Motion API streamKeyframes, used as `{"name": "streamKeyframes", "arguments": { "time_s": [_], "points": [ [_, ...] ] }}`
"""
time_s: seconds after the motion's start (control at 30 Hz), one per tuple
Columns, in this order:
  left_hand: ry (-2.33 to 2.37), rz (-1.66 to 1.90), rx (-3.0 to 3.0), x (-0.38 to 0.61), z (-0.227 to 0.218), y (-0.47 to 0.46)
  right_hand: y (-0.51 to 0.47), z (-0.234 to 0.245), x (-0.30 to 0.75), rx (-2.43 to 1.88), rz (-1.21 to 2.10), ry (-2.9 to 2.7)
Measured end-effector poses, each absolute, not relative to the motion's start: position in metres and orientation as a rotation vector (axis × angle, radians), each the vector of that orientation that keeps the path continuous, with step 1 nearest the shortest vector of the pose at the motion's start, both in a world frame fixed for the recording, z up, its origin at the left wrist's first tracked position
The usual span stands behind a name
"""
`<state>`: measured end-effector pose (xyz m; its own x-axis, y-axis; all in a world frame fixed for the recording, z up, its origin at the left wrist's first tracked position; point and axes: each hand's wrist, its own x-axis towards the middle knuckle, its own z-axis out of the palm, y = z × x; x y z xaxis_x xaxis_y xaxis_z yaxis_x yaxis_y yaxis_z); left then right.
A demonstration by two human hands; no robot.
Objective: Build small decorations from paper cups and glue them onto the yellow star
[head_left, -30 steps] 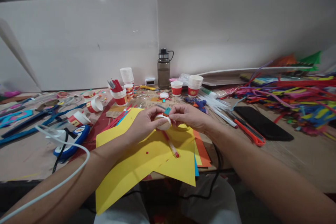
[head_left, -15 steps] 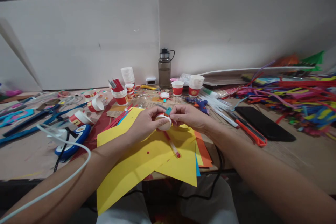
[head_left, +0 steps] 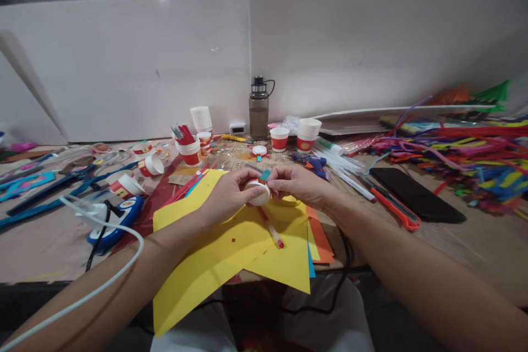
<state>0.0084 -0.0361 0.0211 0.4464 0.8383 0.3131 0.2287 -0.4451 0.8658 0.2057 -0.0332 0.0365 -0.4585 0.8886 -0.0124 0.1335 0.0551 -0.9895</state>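
Observation:
My left hand is closed around a small paper cup turned on its side, its round white end toward me. A small teal piece of paper stands at the cup's red far side. My right hand pinches at the edge of that teal piece, its fingertips close against the cup. Below both hands lies a yellow paper sheet, with a pen with a red tip on it. Part of the cup is hidden by my fingers.
Stacked paper cups, a water bottle and a blue glue gun stand or lie beyond my hands. Rightward are an orange utility knife, a black phone and pipe cleaners. A white cable crosses my left forearm.
Almost nothing differs. Both hands stay at the cup and the teal paper; the whole view has shifted very slightly.

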Motion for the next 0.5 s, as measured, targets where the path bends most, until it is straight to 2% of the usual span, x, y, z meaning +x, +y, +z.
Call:
{"name": "streamKeyframes", "arguments": {
  "time_s": [0.5],
  "points": [
    [0.907, 0.993, 1.908, 0.0093, 0.0224, -0.0376, -0.0343, 0.0375, 0.2055, -1.055, 1.46, -1.685]
  ]
}}
